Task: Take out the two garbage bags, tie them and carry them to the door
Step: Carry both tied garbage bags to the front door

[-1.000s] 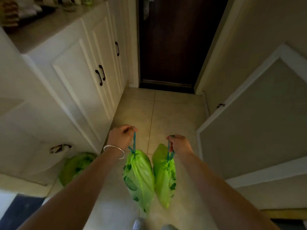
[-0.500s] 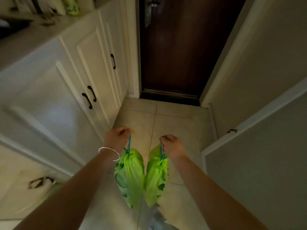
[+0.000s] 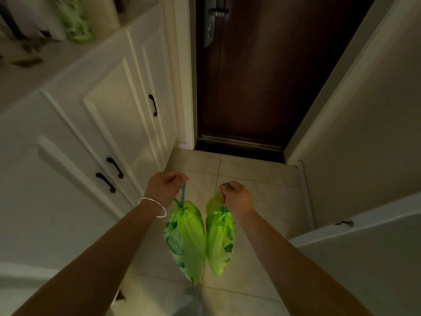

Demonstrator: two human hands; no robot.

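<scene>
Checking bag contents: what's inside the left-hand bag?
Cannot tell. The left-hand bag is cinched at its drawstring, which the left hand grips; opaque green plastic hides the contents.

Both bare forearms reach forward and down from the near corners, converging toward the middle. The left hand (image 3: 164, 187) is fisted, knuckles up, fingers curled round a cord, with a bangle (image 3: 153, 206) at its wrist. The right hand (image 3: 237, 198), just right of it and slightly nearer, pinches its own cord the same way.
</scene>
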